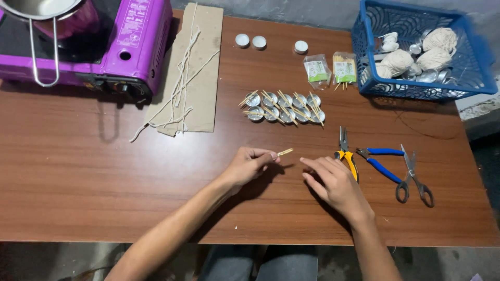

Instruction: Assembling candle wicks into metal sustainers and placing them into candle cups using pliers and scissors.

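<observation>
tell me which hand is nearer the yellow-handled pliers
Right. The right hand lies flat on the table, its fingers right beside the yellow-handled pliers. The left hand is farther to the left, pinching a small wooden stick.

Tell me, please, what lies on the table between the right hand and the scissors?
In the head view, two pliers lie between the right hand and the scissors: yellow-handled pliers touching the hand, then blue-handled pliers.

table [94, 171]: wood-grain brown, smooth, faint sheen | stove [140, 36]: glossy purple metal | pot [41, 8]: shiny steel | cardboard [200, 78]: matt, rough | cups [284, 106]: bright metal | basket [364, 57]: blue plastic | pliers [348, 156]: steel, yellow rubbery grips | stick [285, 152]: pale wood
</observation>
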